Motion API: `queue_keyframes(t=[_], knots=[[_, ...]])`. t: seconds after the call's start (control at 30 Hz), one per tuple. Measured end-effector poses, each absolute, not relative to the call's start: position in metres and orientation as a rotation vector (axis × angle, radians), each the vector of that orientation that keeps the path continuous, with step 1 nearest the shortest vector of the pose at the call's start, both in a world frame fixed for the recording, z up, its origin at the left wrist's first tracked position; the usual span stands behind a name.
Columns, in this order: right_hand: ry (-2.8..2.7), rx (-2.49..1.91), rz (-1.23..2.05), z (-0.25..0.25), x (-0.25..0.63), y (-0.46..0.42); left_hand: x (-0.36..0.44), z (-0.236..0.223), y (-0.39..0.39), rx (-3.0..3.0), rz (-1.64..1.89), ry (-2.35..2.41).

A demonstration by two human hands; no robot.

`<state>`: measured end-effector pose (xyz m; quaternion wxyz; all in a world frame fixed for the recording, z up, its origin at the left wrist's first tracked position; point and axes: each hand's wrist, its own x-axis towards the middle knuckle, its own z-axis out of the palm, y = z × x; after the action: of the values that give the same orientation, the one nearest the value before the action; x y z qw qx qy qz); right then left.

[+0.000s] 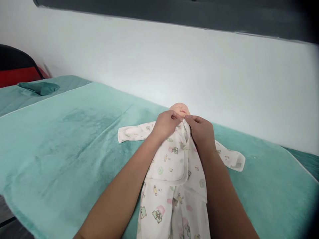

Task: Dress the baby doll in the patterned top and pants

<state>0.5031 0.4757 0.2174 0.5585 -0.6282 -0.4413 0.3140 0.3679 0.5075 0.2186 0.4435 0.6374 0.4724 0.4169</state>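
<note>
A baby doll (179, 107) lies on its back, its head toward the wall. It wears a white baby shirt (169, 159) printed with small bears and matching trousers (159, 209). At the neck, my left hand (169, 122) pinches one side of the shirt's collar. My right hand (200, 129) pinches the other side, close to the left fingertips. Below the hands the front flap overlaps, with a small fastening partway down. Both sleeves stretch out sideways and look flat at their cuffs. The doll's chin and neck are partly hidden behind my fingers.
A teal plush blanket (74, 142) with some creases spreads under the doll. Behind it rises a white wall (159, 63) with a dark panel along the top. At the far left are a dark green cloth (38, 88) and a red and black chair (17, 68).
</note>
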Motion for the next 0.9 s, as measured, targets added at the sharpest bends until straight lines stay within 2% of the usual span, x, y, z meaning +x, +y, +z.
queue_keyframes(t=[0.2,0.6,0.9], knots=[[-0.988,-1.497,0.765,0.216,0.507,0.471,0.371,0.217,0.507,1.492,1.116,0.988],[-0.918,-1.325,0.877,0.211,0.506,0.471,0.372,0.212,0.509,1.520,1.085,0.917],[-1.004,-1.137,1.093,0.206,0.511,0.472,0.375,0.215,0.509,1.644,1.068,0.974]])
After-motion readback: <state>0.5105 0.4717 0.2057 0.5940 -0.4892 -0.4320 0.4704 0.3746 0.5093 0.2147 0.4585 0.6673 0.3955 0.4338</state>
